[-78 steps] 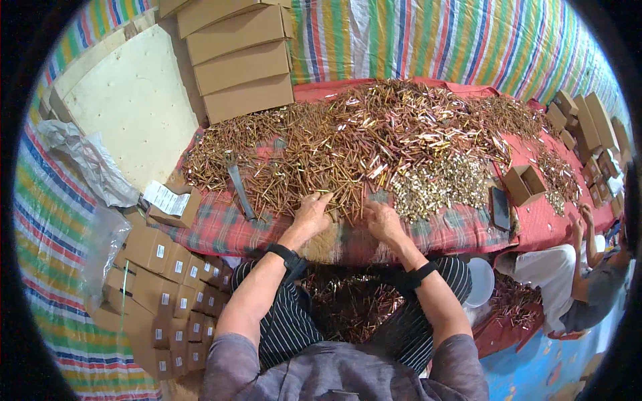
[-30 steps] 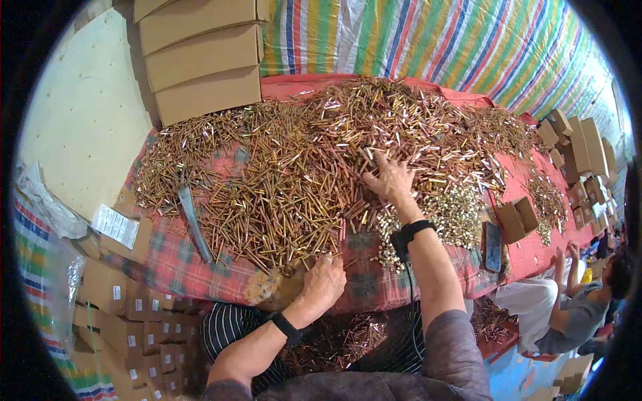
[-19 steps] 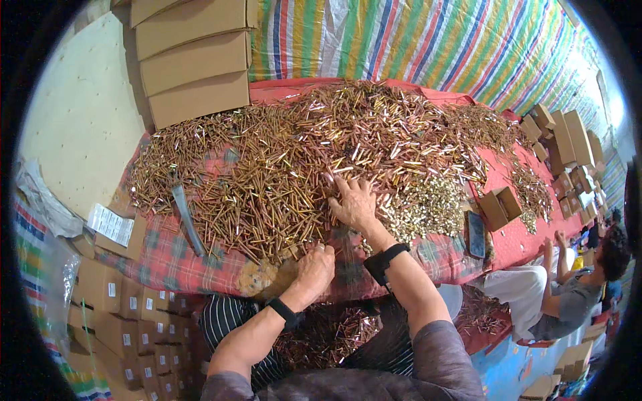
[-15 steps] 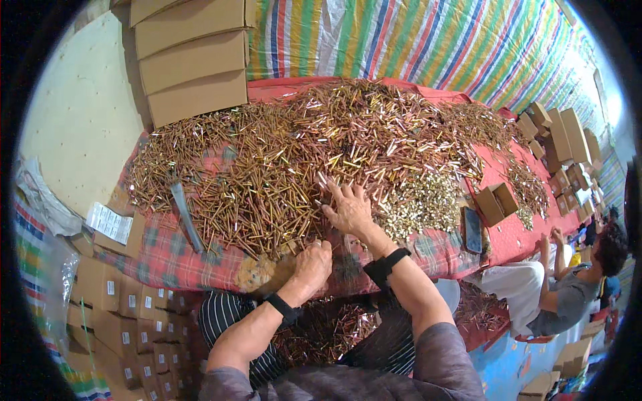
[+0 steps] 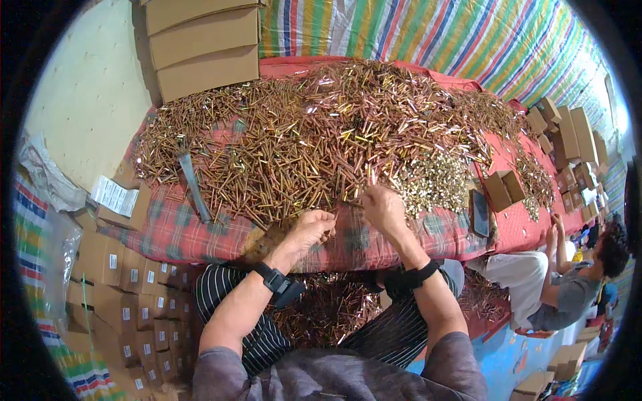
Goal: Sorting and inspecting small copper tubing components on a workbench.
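A wide heap of slim copper- and brass-coloured metal rods [image 5: 267,160] covers the padded table. Beside it, to the right, lies a patch of small shiny pale-gold metal pieces [image 5: 435,184]. At the heap's near edge my left hand [image 5: 309,230] hovers over the cloth, fingers curled together; what they hold, if anything, is hidden. My right hand [image 5: 384,208] is pinched at the edge of the rods, close to the pale-gold pieces. A thin rod seems to stick out toward the left from its fingertips. The hands are a short distance apart.
A curved grey strip [image 5: 192,188] rests on the left of the heap. To the right are a dark phone [image 5: 479,214] and an open small carton [image 5: 503,190]. Cartons [image 5: 127,267] are stacked lower left. Another person [image 5: 568,281] sits at right. More rods [image 5: 328,311] lie below the table edge.
My right hand, spread over the rods before, has drawn its fingers together into a pinch. My left hand has turned and stays curled. The whole view has shifted slightly.
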The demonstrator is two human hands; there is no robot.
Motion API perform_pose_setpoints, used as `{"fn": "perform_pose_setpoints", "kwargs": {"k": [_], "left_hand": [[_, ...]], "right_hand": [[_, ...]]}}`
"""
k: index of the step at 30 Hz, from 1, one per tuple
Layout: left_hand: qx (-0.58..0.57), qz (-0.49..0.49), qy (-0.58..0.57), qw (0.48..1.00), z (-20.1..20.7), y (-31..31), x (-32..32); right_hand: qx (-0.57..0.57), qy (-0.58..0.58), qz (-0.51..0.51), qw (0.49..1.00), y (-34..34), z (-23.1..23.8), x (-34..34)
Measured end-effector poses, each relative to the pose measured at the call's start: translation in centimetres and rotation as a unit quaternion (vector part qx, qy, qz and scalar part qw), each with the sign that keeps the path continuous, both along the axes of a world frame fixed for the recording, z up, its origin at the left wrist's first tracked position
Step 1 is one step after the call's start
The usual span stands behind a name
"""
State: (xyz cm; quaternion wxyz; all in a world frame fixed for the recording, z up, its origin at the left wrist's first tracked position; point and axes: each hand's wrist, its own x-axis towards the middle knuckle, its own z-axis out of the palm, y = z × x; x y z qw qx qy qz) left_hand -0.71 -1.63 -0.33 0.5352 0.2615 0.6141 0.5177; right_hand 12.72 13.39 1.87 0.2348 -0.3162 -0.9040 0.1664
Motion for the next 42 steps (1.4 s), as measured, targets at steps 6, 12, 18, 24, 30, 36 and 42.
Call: {"fn": "perform_pose_setpoints", "kwargs": {"k": [6,12,18,24,30,36,42], "left_hand": [[0.008,0.033,-0.093,0.995,0.7,-0.3,0.4],[0.005,0.050,-0.192,0.980,1.9,-1.5,0.9],[0.036,0.086,-0.321,0.942,-0.4,-1.7,0.7],[0.087,0.080,-0.242,0.963,-0.6,-1.4,1.9],[0.105,0.067,-0.180,0.976,0.4,-1.4,2.6],[0.117,0.055,-0.184,0.974,0.5,-1.2,2.9],[0.125,0.052,-0.192,0.972,0.9,-1.1,3.1]], "right_hand": [[0.143,-0.061,0.025,0.988,-0.8,-4.2,0.2],[0.186,-0.054,0.004,0.981,-1.7,-3.4,-0.6],[-0.036,0.091,0.000,0.995,-1.4,-2.0,-0.7],[-0.577,0.376,-0.022,0.725,-1.6,-2.2,0.8],[-0.622,0.383,0.023,0.683,-3.2,-0.8,1.5],[-0.634,0.394,0.043,0.664,-3.4,-1.8,2.2],[-0.655,0.391,0.018,0.647,-4.0,-1.2,2.5]]}}
